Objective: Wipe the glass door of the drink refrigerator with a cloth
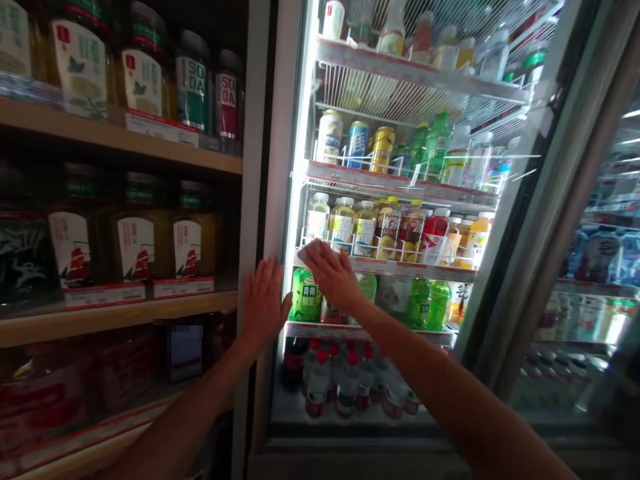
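My left hand lies flat with fingers spread against the pale upright frame at the left side of a lit drinks fridge. My right hand reaches across the fridge front with a folded white cloth under its fingers. It is level with a shelf edge, just above a green bottle. Whether the cloth touches glass or the shelf edge, I cannot tell. Behind the hand stand several tea and juice bottles; part of the row below is hidden by the hand and forearm.
Wooden shelves with large bottles and price tags stand to the left. Cans and bottles fill upper fridge shelves. Red-capped bottles stand at the bottom. A metal door frame rises at right, beside another stocked fridge.
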`<move>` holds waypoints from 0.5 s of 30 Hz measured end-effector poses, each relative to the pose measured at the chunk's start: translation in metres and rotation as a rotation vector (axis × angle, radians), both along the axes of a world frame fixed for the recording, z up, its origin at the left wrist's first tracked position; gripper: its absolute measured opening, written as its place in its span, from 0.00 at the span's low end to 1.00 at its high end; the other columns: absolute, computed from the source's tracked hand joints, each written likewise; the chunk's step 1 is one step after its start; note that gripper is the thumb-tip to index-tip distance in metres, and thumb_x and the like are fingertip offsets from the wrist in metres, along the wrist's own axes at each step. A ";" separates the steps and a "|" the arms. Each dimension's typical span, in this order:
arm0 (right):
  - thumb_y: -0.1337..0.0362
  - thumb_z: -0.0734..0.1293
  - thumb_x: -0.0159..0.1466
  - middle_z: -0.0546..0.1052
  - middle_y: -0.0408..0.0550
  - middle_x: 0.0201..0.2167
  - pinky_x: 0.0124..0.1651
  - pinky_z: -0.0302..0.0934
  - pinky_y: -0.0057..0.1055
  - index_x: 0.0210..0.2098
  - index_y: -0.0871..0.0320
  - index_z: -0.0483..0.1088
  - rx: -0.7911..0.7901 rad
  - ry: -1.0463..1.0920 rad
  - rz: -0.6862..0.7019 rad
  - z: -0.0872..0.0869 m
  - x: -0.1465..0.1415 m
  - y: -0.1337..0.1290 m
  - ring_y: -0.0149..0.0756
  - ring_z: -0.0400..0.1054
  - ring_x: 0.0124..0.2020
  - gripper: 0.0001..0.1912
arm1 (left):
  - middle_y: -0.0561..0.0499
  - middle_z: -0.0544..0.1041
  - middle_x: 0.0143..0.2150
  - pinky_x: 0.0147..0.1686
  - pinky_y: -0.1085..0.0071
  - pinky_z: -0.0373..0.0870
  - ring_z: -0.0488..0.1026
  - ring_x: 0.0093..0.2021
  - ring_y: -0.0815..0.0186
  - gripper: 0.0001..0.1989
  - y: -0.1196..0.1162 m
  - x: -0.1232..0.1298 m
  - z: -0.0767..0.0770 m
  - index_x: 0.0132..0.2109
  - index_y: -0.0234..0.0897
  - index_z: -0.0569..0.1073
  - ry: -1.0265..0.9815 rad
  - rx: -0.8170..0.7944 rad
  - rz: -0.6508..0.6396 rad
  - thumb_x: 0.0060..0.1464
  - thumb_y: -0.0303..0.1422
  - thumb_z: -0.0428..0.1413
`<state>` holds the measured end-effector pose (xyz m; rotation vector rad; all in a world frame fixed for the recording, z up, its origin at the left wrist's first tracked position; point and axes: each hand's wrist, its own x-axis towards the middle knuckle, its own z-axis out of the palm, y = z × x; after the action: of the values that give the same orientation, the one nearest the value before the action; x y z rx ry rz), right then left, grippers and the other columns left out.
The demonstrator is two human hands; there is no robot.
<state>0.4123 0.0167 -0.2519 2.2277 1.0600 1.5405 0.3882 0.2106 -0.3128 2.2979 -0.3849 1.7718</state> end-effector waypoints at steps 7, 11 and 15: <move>0.66 0.56 0.65 0.54 0.45 0.66 0.67 0.31 0.53 0.66 0.50 0.44 0.045 -0.055 0.018 0.005 0.001 -0.021 0.41 0.39 0.68 0.31 | 0.39 0.54 0.66 0.64 0.52 0.43 0.46 0.68 0.56 0.28 -0.004 -0.005 0.000 0.62 0.36 0.55 0.026 0.006 -0.044 0.56 0.35 0.49; 0.66 0.56 0.65 0.53 0.48 0.67 0.67 0.30 0.53 0.66 0.54 0.46 0.236 -0.083 -0.064 0.019 0.002 -0.027 0.45 0.37 0.69 0.30 | 0.39 0.54 0.67 0.64 0.52 0.43 0.44 0.69 0.57 0.28 -0.021 -0.009 0.000 0.63 0.36 0.54 0.048 0.026 -0.092 0.56 0.35 0.49; 0.68 0.56 0.65 0.57 0.42 0.65 0.68 0.26 0.45 0.66 0.51 0.46 -0.178 -0.030 0.028 -0.024 -0.012 -0.055 0.37 0.41 0.68 0.31 | 0.39 0.55 0.66 0.64 0.51 0.43 0.42 0.69 0.58 0.27 -0.035 -0.015 -0.007 0.63 0.36 0.54 0.076 0.114 -0.124 0.57 0.33 0.48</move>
<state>0.4000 -0.0385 -0.2761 2.0729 1.1755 1.4247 0.3732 0.1759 -0.3199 2.3529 -0.6159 1.6378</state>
